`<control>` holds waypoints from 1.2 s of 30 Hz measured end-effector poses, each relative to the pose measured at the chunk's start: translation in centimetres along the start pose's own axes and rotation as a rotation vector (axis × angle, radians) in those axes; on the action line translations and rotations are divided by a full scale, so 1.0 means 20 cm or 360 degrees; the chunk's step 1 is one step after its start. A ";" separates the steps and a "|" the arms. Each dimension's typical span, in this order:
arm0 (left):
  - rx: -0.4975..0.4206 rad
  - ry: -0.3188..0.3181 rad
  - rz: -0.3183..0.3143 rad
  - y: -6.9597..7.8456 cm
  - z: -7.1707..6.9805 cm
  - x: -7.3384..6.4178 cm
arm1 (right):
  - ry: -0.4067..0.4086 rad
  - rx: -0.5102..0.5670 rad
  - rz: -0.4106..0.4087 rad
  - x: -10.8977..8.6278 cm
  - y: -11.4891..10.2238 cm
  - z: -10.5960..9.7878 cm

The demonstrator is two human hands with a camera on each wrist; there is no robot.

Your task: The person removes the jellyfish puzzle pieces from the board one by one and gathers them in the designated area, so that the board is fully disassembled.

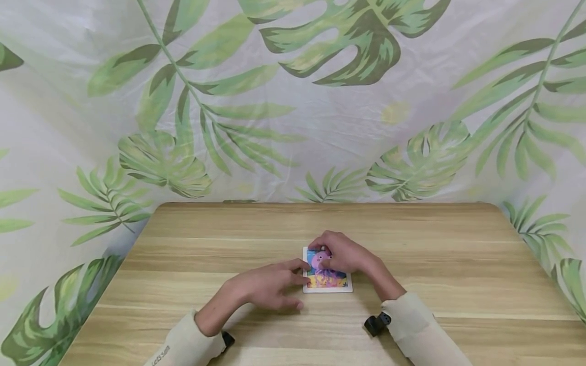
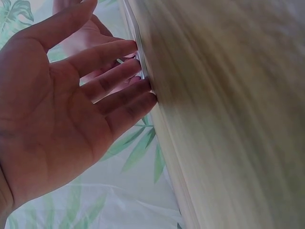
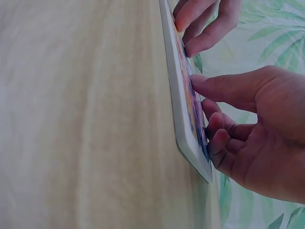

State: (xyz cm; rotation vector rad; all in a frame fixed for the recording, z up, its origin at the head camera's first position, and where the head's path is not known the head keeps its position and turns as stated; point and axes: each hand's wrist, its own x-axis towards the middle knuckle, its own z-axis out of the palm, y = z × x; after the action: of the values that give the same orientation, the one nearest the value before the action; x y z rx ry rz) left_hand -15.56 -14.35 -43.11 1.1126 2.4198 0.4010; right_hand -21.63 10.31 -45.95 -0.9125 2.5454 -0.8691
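Small, nearly square, white-bordered picture board [image 1: 327, 278], pink cartoon figure over blue and yellow, lies flat near the middle of a pale wood-grain table [image 1: 206, 229]. Left hand [image 1: 270, 287] at the board's left edge: fingers extended and slightly apart, fingertips touching there, thumb standing off, nothing gripped. Right hand [image 1: 347, 254] over the upper right: thumb on the picture, fingers bent close to its face; cannot tell whether they pinch anything. Cream sleeves [image 1: 189, 340] on both arms, black device [image 1: 377, 324] at the right cuff. Beyond the table, pale cloth backdrop [image 1: 329, 137] printed with green leaves.
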 end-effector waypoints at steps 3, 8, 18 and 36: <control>-0.0006 -0.0005 0.0001 0.00 0.00 0.00 | -0.0007 0.0009 0.0005 0.00 0.00 0.00; -0.0017 -0.0001 -0.0003 0.00 0.00 0.00 | 0.0006 0.0034 0.0016 -0.01 -0.01 0.00; -0.0006 0.0022 -0.0023 0.00 0.00 0.00 | 0.0054 0.0069 -0.0036 0.00 0.02 0.00; 0.0038 0.0030 0.0033 0.01 0.01 0.01 | 0.0152 0.0104 -0.0004 -0.01 0.00 0.02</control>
State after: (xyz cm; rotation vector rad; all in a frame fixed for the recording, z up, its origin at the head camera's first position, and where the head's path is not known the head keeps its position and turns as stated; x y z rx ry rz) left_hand -15.41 -14.06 -43.34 1.1500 2.4375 0.3919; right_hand -21.33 10.30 -46.24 -0.8744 2.5793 -1.0131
